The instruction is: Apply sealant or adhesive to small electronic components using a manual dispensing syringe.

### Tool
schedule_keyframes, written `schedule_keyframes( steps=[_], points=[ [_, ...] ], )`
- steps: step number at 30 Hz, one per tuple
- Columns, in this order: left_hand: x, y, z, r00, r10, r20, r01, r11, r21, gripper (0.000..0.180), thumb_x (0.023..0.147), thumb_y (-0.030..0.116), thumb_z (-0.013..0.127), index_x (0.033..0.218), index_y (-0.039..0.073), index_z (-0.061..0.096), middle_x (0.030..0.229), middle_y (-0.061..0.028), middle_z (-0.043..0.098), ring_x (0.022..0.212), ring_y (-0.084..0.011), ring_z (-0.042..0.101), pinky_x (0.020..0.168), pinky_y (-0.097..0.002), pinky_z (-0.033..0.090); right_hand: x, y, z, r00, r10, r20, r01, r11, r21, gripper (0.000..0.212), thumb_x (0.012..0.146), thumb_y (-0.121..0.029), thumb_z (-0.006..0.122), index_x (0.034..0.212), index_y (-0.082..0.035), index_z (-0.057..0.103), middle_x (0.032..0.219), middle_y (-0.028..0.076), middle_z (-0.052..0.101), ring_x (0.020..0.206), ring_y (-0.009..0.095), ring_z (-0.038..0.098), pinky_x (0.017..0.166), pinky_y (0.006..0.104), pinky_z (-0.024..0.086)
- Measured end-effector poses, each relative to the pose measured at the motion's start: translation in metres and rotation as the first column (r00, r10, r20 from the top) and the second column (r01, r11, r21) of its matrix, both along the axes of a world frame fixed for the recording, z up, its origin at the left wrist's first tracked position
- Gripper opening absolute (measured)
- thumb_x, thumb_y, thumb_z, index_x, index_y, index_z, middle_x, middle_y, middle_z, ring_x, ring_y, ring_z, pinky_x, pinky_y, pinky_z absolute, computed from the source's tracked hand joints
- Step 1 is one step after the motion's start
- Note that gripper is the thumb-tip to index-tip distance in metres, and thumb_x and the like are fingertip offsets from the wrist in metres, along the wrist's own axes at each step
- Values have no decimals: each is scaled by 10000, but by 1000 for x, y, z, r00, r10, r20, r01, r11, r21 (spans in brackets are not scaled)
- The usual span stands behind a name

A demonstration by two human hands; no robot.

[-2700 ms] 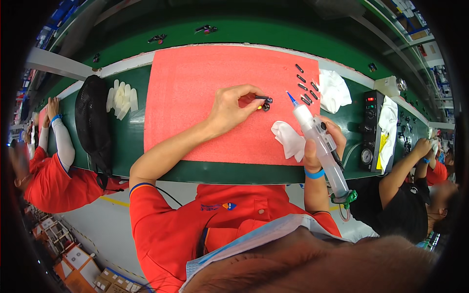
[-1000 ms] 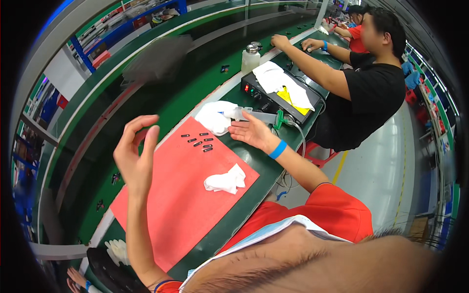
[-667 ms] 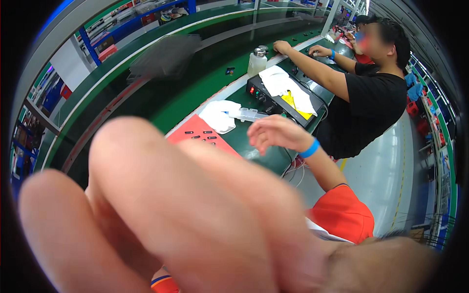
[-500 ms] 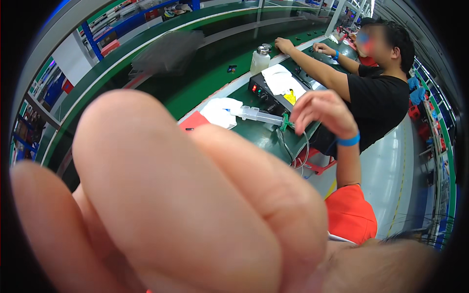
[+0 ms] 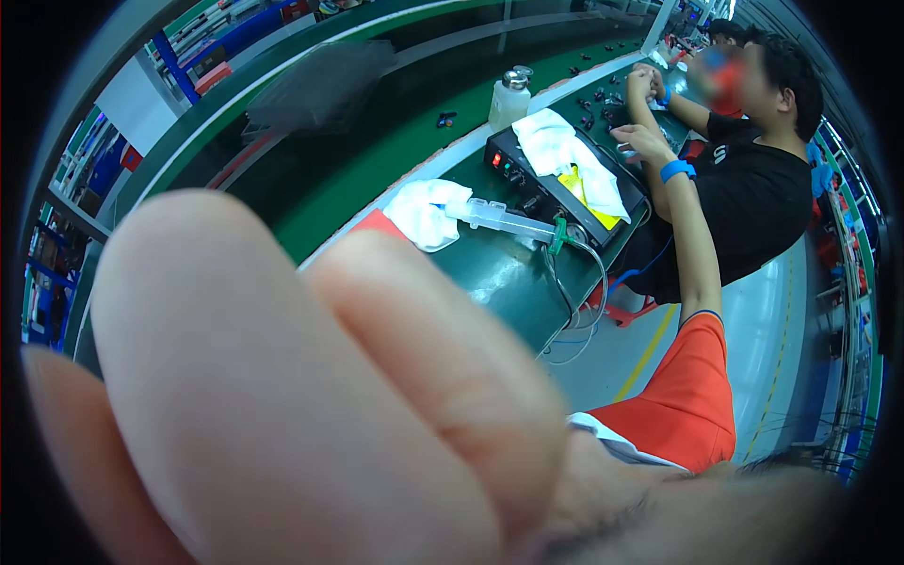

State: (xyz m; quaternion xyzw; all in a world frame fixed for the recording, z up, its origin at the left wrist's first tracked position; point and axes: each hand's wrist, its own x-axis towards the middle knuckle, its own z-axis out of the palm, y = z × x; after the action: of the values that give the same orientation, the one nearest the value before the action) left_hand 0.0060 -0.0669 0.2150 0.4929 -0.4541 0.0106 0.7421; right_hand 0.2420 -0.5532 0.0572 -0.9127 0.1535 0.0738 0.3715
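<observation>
My left hand (image 5: 282,395) looms very large and blurred right in front of the camera. Its fingers are bent and close together; what they grip, if anything, is out of sight. My right arm, in an orange sleeve with a blue wristband, stretches out over the far right edge of the green bench. At its end my right hand (image 5: 646,143) has its fingers apart and nothing visible in them. It hovers beside a black control box (image 5: 541,193) with white cloths (image 5: 556,141) on top. Near the box lies a clear dispensing syringe (image 5: 504,218) with a green end and a hose.
A pump bottle (image 5: 509,99) stands behind the box. White tissue (image 5: 426,212) lies under the syringe tip, beside a red sheet (image 5: 377,224). Small dark parts (image 5: 589,108) lie near a co-worker (image 5: 744,188) in black. Beyond runs a green conveyor (image 5: 377,160).
My right hand has moved from beside the syringe's green end to farther off, past the box. My left hand has shifted slightly left. The co-worker's hands have come together.
</observation>
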Motion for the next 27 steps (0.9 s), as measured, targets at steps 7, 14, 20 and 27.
schedule_keyframes(
  steps=[7,14,20,27],
  points=[
    [40,-20,-12,991,-62,-119,61,998,-12,148,750,76,524,649,82,415,675,-22,414,605,-137,444,576,-262,387,58,-52,-40,984,34,175,45,903,-428,584,723,-451,545,1121,-32,464,1097,194,462,955,328,486,826,395,390],
    [77,-41,-20,970,-83,-229,77,996,-37,178,740,83,543,631,96,402,672,-19,398,582,-131,439,544,-255,383,73,-24,-79,931,143,336,139,711,-689,730,696,-552,517,1231,-92,328,1223,221,324,1122,374,338,845,509,335],
    [96,-30,-71,908,348,-232,-302,929,212,250,737,243,556,778,93,360,749,-56,398,564,-154,430,521,-275,377,102,-54,-102,830,245,501,256,630,-733,819,673,-612,487,1269,-104,247,1270,223,236,1180,380,231,871,575,254],
    [85,18,-121,619,664,-419,-569,747,342,229,747,205,506,830,58,351,786,-67,354,667,-142,385,609,-279,339,166,-67,-104,753,341,562,251,641,-726,725,709,-558,491,1255,-123,295,1266,216,265,1150,363,303,901,526,245]
  ],
)
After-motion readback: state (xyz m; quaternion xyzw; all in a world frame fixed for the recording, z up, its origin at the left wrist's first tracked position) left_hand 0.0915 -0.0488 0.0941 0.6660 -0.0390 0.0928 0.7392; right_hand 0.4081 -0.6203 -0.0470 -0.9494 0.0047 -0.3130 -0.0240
